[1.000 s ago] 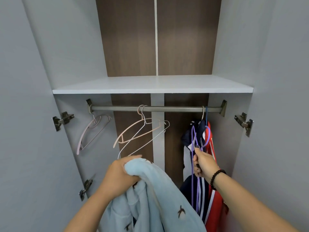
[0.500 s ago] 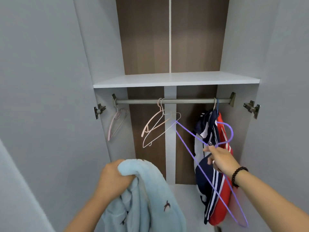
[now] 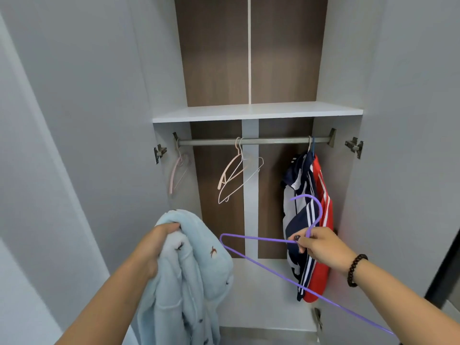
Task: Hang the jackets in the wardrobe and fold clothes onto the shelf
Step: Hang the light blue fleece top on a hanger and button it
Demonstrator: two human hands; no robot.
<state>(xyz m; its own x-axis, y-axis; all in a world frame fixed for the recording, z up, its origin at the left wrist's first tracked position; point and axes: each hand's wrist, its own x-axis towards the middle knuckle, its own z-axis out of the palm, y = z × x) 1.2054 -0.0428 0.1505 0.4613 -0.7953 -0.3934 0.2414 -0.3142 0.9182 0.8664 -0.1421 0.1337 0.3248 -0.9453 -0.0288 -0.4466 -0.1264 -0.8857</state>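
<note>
My left hand [image 3: 155,245] grips a fluffy light-blue jacket [image 3: 189,277] with small dark motifs, bunched and hanging down in front of the open wardrobe. My right hand [image 3: 321,247] pinches a purple wire hanger [image 3: 251,255] at the base of its hook, holding it free of the rail, hook up. The grey rail [image 3: 273,140] runs under the white shelf [image 3: 256,112]. A navy-and-white striped jacket [image 3: 298,215] and a red one [image 3: 323,220] hang at the rail's right end, just behind the hanger.
Two bare hangers [image 3: 236,175], pink and white, hang mid-rail, and a pink hanger [image 3: 178,173] hangs at the left end. Grey wardrobe doors [image 3: 74,145] stand open on both sides. The wardrobe floor [image 3: 261,290] is white.
The view has pulled back from the wardrobe. My right hand has lifted the purple hanger off the rail and swung it out level toward the blue jacket.
</note>
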